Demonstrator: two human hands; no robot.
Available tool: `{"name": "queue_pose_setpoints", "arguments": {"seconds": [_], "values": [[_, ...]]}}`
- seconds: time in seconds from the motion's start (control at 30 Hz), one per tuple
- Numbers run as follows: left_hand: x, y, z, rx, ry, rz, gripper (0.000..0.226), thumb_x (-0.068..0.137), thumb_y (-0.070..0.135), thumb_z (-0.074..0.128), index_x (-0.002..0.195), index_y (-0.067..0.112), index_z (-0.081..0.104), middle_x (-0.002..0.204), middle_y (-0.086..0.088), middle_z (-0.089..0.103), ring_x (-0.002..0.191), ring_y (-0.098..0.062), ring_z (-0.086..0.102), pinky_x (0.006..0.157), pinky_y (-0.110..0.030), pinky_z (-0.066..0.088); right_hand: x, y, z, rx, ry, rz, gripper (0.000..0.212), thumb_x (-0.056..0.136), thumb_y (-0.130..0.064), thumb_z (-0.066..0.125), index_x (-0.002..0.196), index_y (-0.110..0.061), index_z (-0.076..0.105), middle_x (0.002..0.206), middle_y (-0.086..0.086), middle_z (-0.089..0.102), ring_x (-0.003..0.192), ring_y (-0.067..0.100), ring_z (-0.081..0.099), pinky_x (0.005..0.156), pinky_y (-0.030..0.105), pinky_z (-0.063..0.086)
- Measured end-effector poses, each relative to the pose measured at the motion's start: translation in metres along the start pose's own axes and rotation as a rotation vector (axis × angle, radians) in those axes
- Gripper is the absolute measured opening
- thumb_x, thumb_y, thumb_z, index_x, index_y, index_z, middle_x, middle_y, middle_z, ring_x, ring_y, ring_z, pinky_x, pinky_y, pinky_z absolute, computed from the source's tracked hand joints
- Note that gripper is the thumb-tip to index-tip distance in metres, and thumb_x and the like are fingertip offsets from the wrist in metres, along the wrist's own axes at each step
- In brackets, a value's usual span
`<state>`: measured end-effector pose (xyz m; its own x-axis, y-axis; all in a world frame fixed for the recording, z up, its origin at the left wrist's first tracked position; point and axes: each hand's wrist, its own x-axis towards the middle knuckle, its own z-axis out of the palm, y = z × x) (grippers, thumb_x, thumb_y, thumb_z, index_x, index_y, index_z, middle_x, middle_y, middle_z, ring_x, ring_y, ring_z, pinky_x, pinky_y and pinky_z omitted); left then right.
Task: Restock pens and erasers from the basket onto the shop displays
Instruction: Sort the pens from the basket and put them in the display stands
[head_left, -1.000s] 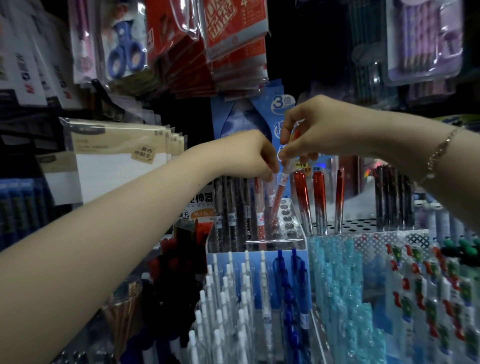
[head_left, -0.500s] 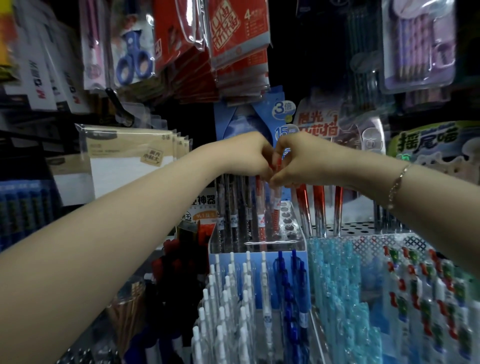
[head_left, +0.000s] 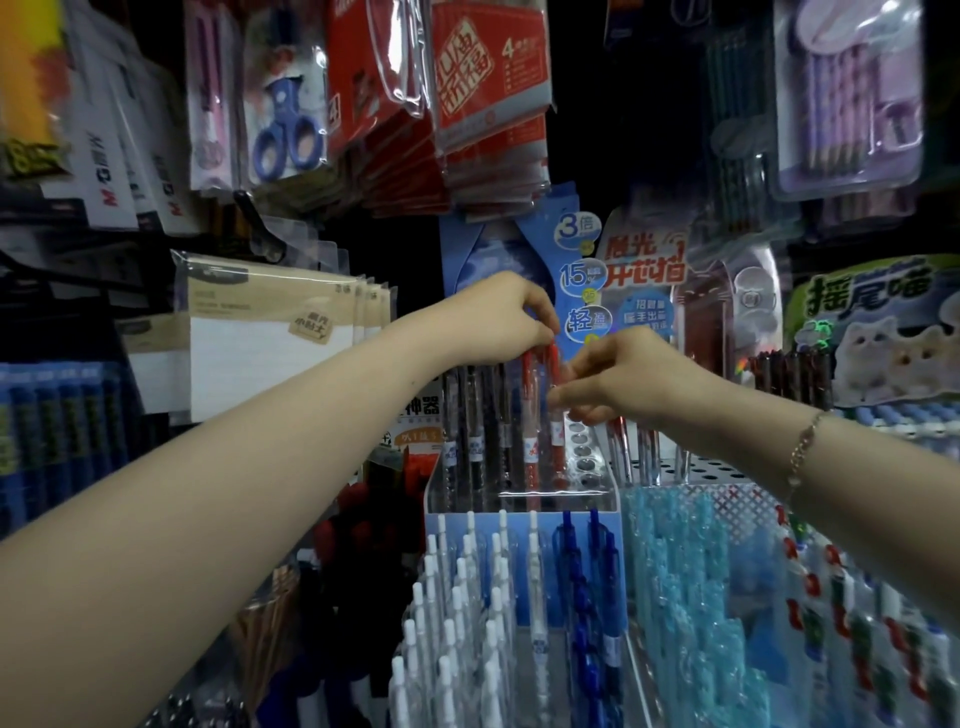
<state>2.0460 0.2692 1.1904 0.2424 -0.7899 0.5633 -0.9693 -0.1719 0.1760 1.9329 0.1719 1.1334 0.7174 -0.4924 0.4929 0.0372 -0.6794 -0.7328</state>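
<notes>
- At the bottom, nearest to the camera, rows of white-capped clear plastic pens (head_left: 457, 613) stand in a tiered display, with some dark blue click pens (head_left: 587, 582) just to their right.
- Beside these, on the right, stands a dense block of light blue translucent pens (head_left: 685, 582), and further right there are pens with red and green clips (head_left: 841, 613).
- Both bare forearms reach forward over these rows, and the right wrist wears a thin metal chain bracelet (head_left: 802, 452).
- Behind the front rows stands a clear acrylic pen holder with round holes (head_left: 582, 462); black pens (head_left: 475, 415) fill its left part and two red gel pens with white labels (head_left: 531, 415) stand upright next to them.
- The left hand (head_left: 498, 322) has its fingers curled downward and it pinches the top of the red gel pens, which stand in the holder.
- The right hand (head_left: 618, 379) is just beside them, lower; its fingers are curled and the fingertips (head_left: 558, 397) touch the rightmost red pen, but I cannot tell if they really grip it.
- The empty holes of the holder are visible directly under the right hand.
- Further back hang beige notepads in clear bags (head_left: 270, 332), blue-handled scissors in a package (head_left: 288, 135) and red packets with white characters (head_left: 483, 78).
</notes>
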Motion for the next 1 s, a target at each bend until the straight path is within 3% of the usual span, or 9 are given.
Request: {"name": "queue_pose_setpoints", "arguments": {"seconds": [0.07, 0.13, 0.33, 0.5, 0.6, 0.7, 0.8, 0.9, 1.0], "values": [[-0.003, 0.0, -0.001, -0.011, 0.045, -0.017, 0.011, 0.092, 0.022, 0.057, 0.096, 0.024, 0.067, 0.07, 0.01, 0.062, 0.05, 0.006, 0.054, 0.046, -0.013, 0.04, 0.0, 0.001, -0.003, 0.026, -0.054, 0.012, 0.024, 0.077, -0.005, 0.074, 0.085, 0.014, 0.064, 0.065, 0.013, 0.062, 0.054, 0.012, 0.058, 0.054, 0.016, 0.052], [-0.007, -0.002, -0.001, -0.009, 0.106, -0.032, 0.018, 0.093, 0.018, 0.051, 0.099, 0.024, 0.067, 0.083, 0.006, 0.067, 0.074, -0.005, 0.062, 0.062, -0.022, 0.047, 0.001, 0.003, -0.004, 0.068, -0.1, 0.041, 0.018, 0.077, -0.003, 0.074, 0.083, 0.012, 0.065, 0.065, 0.013, 0.064, 0.055, 0.014, 0.062, 0.058, 0.019, 0.056], [-0.035, -0.005, 0.014, 0.023, 0.164, -0.019, 0.035, 0.1, 0.033, 0.039, 0.125, 0.017, 0.057, 0.123, -0.004, 0.062, 0.111, -0.019, 0.056, 0.083, -0.025, 0.039, 0.0, 0.0, -0.015, -0.122, -0.274, 0.134, 0.01, 0.078, 0.004, 0.07, 0.087, 0.003, 0.065, 0.074, 0.014, 0.069, 0.061, 0.016, 0.067, 0.058, 0.021, 0.056], [-0.055, -0.007, 0.027, 0.279, 0.138, 0.1, 0.049, 0.1, 0.044, 0.031, 0.139, 0.016, 0.042, 0.145, -0.001, 0.044, 0.133, -0.017, 0.037, 0.111, -0.036, 0.025, 0.014, -0.002, -0.02, -0.261, 0.089, -0.057, 0.054, 0.082, 0.003, 0.053, 0.13, -0.02, 0.046, 0.117, 0.014, 0.061, 0.091, 0.029, 0.066, 0.077, 0.046, 0.057], [-0.059, -0.009, 0.03, 0.391, 0.12, 0.114, 0.056, 0.099, 0.047, 0.03, 0.147, 0.017, 0.029, 0.151, 0.001, 0.034, 0.139, -0.013, 0.027, 0.114, -0.036, 0.016, 0.017, 0.001, -0.01, -0.42, 0.035, -0.238, 0.079, 0.08, 0.007, 0.042, 0.147, -0.03, 0.024, 0.144, 0.012, 0.042, 0.123, 0.027, 0.05, 0.081, 0.034, 0.051], [-0.06, -0.012, 0.035, 0.46, 0.133, 0.12, 0.061, 0.098, 0.049, 0.031, 0.149, 0.017, 0.022, 0.153, -0.001, 0.03, 0.142, -0.014, 0.023, 0.114, -0.035, 0.016, 0.02, 0.009, -0.001, -0.501, -0.022, -0.27, 0.078, 0.082, 0.008, 0.042, 0.149, -0.025, 0.02, 0.151, 0.006, 0.033, 0.128, 0.022, 0.043, 0.075, 0.015, 0.037], [-0.06, -0.012, 0.037, 0.465, 0.166, 0.122, 0.063, 0.097, 0.051, 0.032, 0.149, 0.017, 0.022, 0.153, -0.001, 0.031, 0.142, -0.014, 0.022, 0.113, -0.034, 0.015, 0.022, 0.014, 0.003, -0.51, -0.016, -0.254, 0.078, 0.083, 0.008, 0.044, 0.15, -0.024, 0.016, 0.151, 0.008, 0.032, 0.131, 0.021, 0.04, 0.081, 0.018, 0.034], [-0.063, -0.006, 0.034, 0.417, 0.162, 0.102, 0.064, 0.097, 0.051, 0.032, 0.151, 0.019, 0.017, 0.156, 0.001, 0.025, 0.143, -0.011, 0.016, 0.116, -0.034, 0.008, 0.017, 0.007, 0.002, -0.509, -0.037, -0.263, 0.081, 0.083, 0.008, 0.042, 0.15, -0.025, 0.014, 0.145, 0.013, 0.04, 0.105, 0.017, 0.057, 0.071, 0.014, 0.046], [-0.081, 0.013, 0.027, 0.251, 0.216, 0.149, 0.061, 0.098, 0.049, 0.035, 0.15, 0.023, 0.02, 0.156, 0.005, 0.022, 0.142, -0.006, 0.015, 0.116, -0.027, 0.011, 0.003, -0.005, -0.004, -0.483, 0.018, -0.245, 0.077, 0.085, 0.004, 0.044, 0.15, -0.028, 0.017, 0.145, 0.01, 0.04, 0.116, 0.026, 0.054, 0.085, 0.035, 0.05]]}}
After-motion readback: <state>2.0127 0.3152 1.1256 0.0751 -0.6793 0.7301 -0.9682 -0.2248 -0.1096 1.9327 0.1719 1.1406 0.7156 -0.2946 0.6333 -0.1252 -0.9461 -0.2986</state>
